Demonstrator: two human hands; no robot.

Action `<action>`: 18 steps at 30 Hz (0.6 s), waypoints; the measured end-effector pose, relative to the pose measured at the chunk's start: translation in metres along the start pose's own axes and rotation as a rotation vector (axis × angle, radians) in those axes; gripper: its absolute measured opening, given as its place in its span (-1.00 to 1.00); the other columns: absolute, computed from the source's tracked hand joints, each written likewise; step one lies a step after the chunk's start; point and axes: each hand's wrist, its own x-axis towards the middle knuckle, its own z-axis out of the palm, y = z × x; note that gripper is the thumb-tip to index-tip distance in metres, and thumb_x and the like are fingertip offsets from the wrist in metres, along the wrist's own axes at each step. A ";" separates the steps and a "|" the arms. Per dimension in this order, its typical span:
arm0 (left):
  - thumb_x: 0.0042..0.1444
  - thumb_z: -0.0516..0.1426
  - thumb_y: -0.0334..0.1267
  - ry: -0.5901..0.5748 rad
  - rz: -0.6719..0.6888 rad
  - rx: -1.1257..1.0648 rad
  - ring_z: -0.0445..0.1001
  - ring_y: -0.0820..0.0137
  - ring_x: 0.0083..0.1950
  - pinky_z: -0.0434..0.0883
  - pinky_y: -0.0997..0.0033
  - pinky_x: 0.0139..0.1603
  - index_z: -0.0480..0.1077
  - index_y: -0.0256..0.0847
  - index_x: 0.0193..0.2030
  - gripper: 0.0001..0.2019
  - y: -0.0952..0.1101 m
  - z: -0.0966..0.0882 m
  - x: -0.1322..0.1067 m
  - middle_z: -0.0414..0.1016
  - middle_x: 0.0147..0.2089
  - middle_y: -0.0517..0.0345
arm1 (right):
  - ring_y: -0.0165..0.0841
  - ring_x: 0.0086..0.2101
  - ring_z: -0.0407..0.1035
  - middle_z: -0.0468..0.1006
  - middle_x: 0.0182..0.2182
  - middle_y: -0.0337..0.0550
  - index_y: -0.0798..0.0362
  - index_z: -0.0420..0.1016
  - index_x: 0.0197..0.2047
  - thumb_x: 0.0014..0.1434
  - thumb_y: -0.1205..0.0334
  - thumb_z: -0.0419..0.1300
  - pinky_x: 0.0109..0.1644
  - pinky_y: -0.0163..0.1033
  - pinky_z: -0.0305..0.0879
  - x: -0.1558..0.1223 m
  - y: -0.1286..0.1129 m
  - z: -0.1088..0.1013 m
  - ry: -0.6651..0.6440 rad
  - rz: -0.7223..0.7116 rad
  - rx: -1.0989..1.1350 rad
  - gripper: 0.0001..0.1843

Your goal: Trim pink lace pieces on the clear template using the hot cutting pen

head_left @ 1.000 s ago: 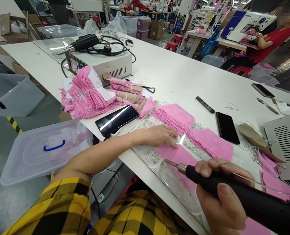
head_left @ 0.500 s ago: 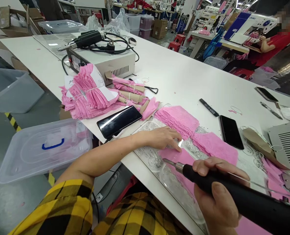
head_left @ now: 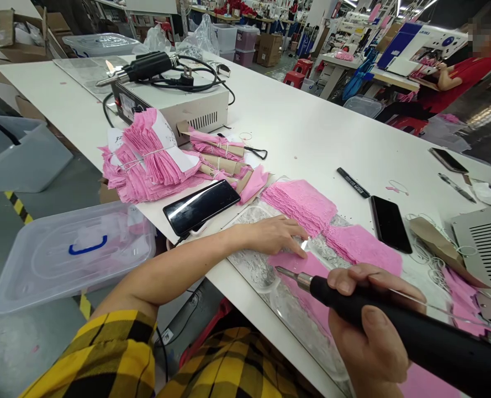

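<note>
My left hand (head_left: 279, 235) lies flat with its fingers spread, the fingertips at the upper edge of a pink fabric piece (head_left: 301, 264). That piece lies on a clear plastic template (head_left: 253, 260) with rounded outlines. In my right hand (head_left: 369, 326) is a black handheld power tool (head_left: 411, 320), the fingers wrapped round its thick body. Its pointed metal tip is over the pink piece, just below my left hand; whether it touches the fabric I cannot tell. Beyond my hands, a stack of pink pieces (head_left: 299, 202) and another pink stack (head_left: 363, 246) lie on the template.
Tied pink bundles (head_left: 154, 152) and a phone (head_left: 201, 205) lie to the left. Behind them, a similar black tool (head_left: 152, 66) rests on a vented box (head_left: 199, 105). A second phone (head_left: 390, 224) and a marker (head_left: 353, 182) lie right. A person in red sits at a sewing machine (head_left: 423, 47).
Both hands and the tool keep nearly the same place over the fabric. The view has shifted very slightly, and a dark strip now shows across the bin at the far left.
</note>
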 end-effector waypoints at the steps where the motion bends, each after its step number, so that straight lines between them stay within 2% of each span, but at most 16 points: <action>1: 0.14 0.09 -0.58 0.004 0.001 -0.002 0.33 0.27 0.15 0.24 0.30 0.09 0.51 0.04 0.05 -0.54 0.000 0.000 0.000 0.38 0.22 0.09 | -0.35 -0.39 0.31 0.39 -0.29 -0.21 -0.06 0.30 -0.16 0.07 0.07 0.21 -0.25 -0.07 0.33 0.002 -0.001 0.003 0.015 -0.018 0.013 -0.72; 9: 0.11 0.13 -0.57 0.020 -0.003 -0.031 0.35 0.27 0.13 0.25 0.31 0.07 0.53 0.02 0.02 -0.56 -0.002 0.004 0.000 0.39 0.22 0.08 | -0.41 -0.45 0.29 0.40 -0.32 -0.21 0.01 0.38 -0.22 0.05 0.27 0.20 -0.32 -0.14 0.34 0.014 -0.004 0.028 0.006 -0.044 0.149 -0.82; 18: 0.14 0.13 -0.55 0.039 -0.008 -0.045 0.36 0.25 0.10 0.24 0.29 0.05 0.53 0.02 0.01 -0.58 0.000 0.002 0.000 0.41 0.19 0.08 | -0.41 -0.45 0.30 0.44 -0.33 -0.21 0.04 0.40 -0.23 0.04 0.30 0.20 -0.31 -0.13 0.35 0.016 0.000 0.030 0.001 -0.063 0.202 -0.83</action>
